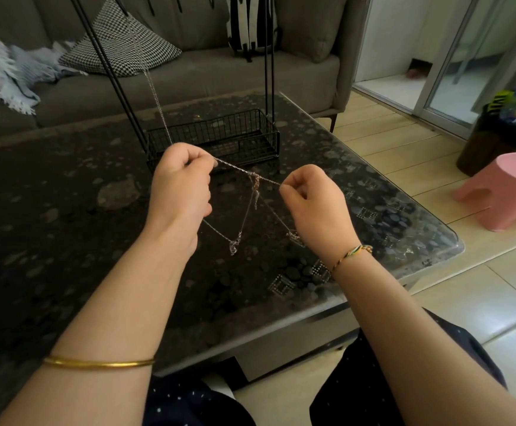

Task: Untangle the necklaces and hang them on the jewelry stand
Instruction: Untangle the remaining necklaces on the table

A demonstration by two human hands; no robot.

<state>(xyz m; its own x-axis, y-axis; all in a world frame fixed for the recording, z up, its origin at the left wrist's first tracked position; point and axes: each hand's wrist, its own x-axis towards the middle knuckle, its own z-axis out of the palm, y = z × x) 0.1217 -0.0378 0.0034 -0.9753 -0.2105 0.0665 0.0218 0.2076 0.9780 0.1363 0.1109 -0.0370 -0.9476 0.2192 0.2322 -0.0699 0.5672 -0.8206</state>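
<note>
Mid-untangling: nothing from this bunch hung yet. Held up over the table (66,216), clear of the glass: necklaces (244,222) stretched taut, pinched at one end by the left hand (183,176) and at the other by the right hand (312,204), fingers curled tight on the chain. Snarled at a knot (255,179) midway, with loops and two small pendants dangling beneath. Beyond, on the stand (216,139), probably one thin chain (155,96) hung already; blurred near the top. Left to do: loosen knot, separate, hang each.
</note>
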